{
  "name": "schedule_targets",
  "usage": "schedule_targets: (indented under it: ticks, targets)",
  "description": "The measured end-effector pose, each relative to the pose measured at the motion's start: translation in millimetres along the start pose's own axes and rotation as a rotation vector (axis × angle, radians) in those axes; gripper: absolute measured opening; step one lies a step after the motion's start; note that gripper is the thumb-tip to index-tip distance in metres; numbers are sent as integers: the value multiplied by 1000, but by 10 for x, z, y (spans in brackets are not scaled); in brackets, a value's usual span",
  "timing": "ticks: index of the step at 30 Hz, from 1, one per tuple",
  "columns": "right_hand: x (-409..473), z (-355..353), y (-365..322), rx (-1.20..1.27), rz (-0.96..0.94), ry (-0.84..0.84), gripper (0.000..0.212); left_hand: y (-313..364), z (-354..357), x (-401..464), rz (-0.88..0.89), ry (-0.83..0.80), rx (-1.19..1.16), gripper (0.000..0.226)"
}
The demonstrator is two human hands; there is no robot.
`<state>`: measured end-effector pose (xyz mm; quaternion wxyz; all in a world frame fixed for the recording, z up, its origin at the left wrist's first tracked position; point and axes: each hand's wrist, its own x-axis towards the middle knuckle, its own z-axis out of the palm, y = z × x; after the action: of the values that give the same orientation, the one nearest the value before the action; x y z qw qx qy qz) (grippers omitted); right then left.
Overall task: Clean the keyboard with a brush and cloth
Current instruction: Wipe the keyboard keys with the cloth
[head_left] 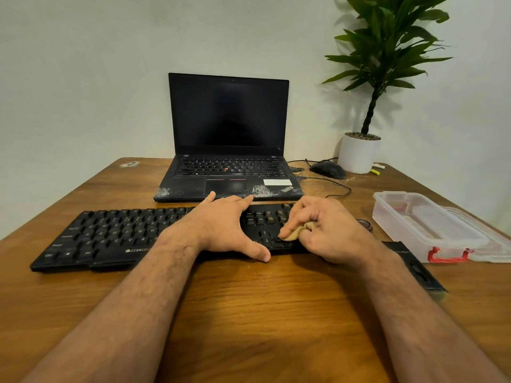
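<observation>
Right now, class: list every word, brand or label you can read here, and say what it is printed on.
"ZEBRO", rest hidden by the left forearm: front edge of the keyboard.
"ThinkPad": palm rest of the laptop.
White sticker on the laptop: too blurred.
Key legends: too small.

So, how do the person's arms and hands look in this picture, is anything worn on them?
Both forearms are bare as far as the picture shows: no sleeves are visible. The forearms have dark hair. The left hand and the right hand wear no gloves. No rings, watch or bracelet can be seen on the fingers or wrists that show. The nails look short and plain.
</observation>
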<state>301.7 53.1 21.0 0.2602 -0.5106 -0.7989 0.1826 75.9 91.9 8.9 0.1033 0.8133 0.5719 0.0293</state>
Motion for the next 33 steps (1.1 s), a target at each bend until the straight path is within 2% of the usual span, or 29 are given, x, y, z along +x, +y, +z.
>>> schedule_targets:
  ticks: [6, 10, 13, 16, 19, 23, 27, 30, 31, 33]
  targets:
    - [-1, -97, 43, -5, 120, 149, 27, 15, -6, -24, 5, -7, 9, 146]
    - [61, -15, 23, -154, 71, 106, 37, 20, -3, -22, -2, -10, 30, 147]
    - [6, -64, 29, 7, 181, 106, 28, 16, 9, -19, -7, -2, 27, 147]
    - [-42, -121, 82, 109, 251, 159, 28, 21, 8, -15, -4, 0, 20, 141]
    - [9, -130, 112, 27, 233, 264, 25, 35, -5, -19, -1, -6, 23, 136]
    - [125, -79, 120, -128, 235, 159, 35, 41, -11, -21, -7, -16, 34, 136]
    - [55, -101, 106, -28, 327, 200, 14, 33, -6, -23, -16, -14, 31, 143]
    - [-66, -126, 60, -1, 218, 222, 4, 31, -3, -21, -18, -12, 27, 143]
    - [-88, -107, 14, -21, 139, 181, 5, 34, -3, -23, -17, -11, 28, 141]
    - [-78, -19, -56, -148, -28, 44, 21, 41, -4, -33, -13, -8, 31, 143]
